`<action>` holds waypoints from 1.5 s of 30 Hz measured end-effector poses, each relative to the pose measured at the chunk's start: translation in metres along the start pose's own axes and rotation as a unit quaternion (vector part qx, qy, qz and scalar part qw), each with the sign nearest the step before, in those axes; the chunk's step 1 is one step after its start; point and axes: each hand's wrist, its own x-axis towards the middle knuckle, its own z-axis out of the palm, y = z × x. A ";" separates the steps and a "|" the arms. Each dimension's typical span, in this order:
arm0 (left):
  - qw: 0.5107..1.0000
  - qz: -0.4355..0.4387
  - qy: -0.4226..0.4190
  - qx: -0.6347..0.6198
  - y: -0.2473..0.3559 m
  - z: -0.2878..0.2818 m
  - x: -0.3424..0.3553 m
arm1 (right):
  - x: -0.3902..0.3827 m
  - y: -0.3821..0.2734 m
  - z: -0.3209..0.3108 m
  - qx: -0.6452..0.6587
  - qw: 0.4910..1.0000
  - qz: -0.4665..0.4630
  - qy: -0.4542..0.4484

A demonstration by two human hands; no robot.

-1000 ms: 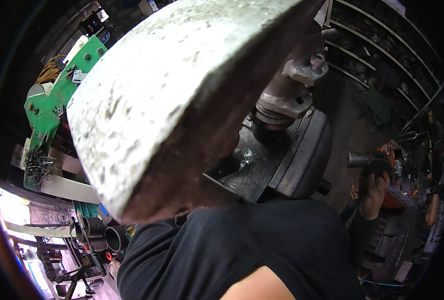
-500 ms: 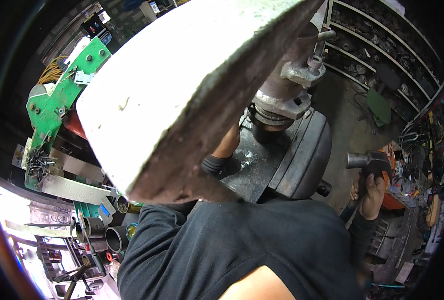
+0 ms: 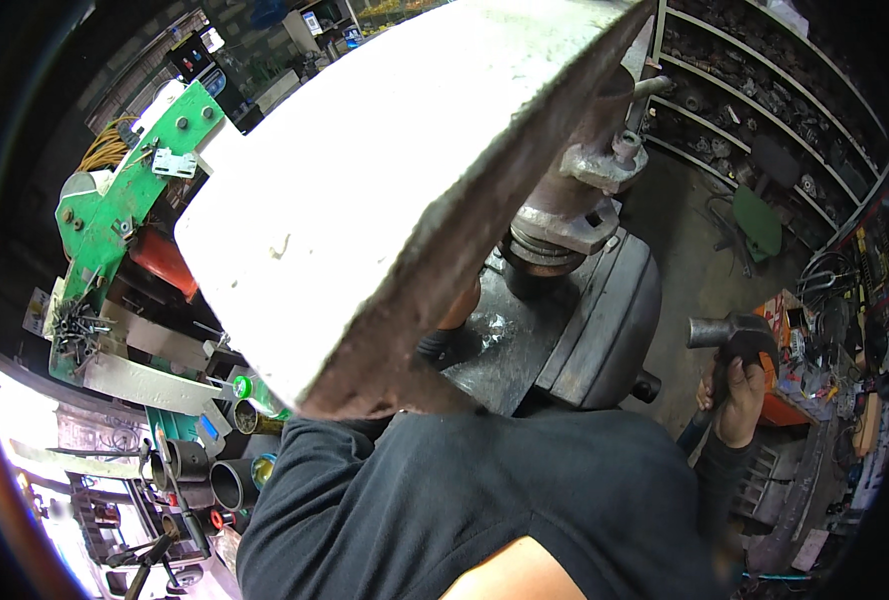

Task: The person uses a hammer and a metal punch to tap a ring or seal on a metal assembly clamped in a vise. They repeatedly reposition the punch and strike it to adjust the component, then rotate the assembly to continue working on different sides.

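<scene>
A large pale metal casting (image 3: 365, 210) with a rough brown edge fills the middle of the view. Only a bit of my left hand and wrist (image 3: 460, 308) shows behind that edge; its fingers are hidden. At the right, my right hand (image 3: 740, 400) is wrapped round the handle of a hammer (image 3: 725, 335), whose steel head is raised and touches nothing. Beyond the casting stands a worn metal cylinder with a flanged collar (image 3: 568, 225). Beneath it lies a dark, heavy metal body (image 3: 605, 330) with a smooth worn top.
A green metal arm (image 3: 115, 215) with bolts and small hardware stands at the left, by a green-capped bottle (image 3: 255, 390) and metal tubes (image 3: 230, 485). Shelves of parts (image 3: 755, 100) line the far right. A cluttered bench with an orange box (image 3: 790, 385) is beside my right hand.
The casting appears slightly farther right, baring the green-capped bottle and more of the background at the left. The hammer stays raised in my right hand, shifted very slightly.
</scene>
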 end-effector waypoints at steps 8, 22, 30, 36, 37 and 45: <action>1.000 0.006 -0.006 0.006 -0.002 -0.001 0.000 | 0.001 0.000 0.001 -0.006 1.000 -0.002 -0.009; 0.999 -0.038 0.004 -0.029 -0.006 -0.014 -0.007 | 0.010 -0.045 0.018 -0.068 0.994 -0.079 0.023; 0.997 -0.077 -0.013 0.003 -0.008 -0.014 -0.008 | 0.020 -0.079 0.007 -0.092 0.982 -0.148 -0.072; 0.997 -0.071 0.015 -0.023 -0.007 -0.006 -0.006 | 0.028 -0.058 -0.011 0.019 0.990 -0.140 0.014; 0.997 -0.073 0.020 -0.029 -0.008 -0.005 -0.007 | 0.029 -0.052 -0.017 0.049 0.990 -0.128 0.035; 0.998 -0.046 -0.011 -0.047 -0.013 -0.009 -0.005 | 0.001 0.035 -0.085 0.194 0.960 -0.001 0.202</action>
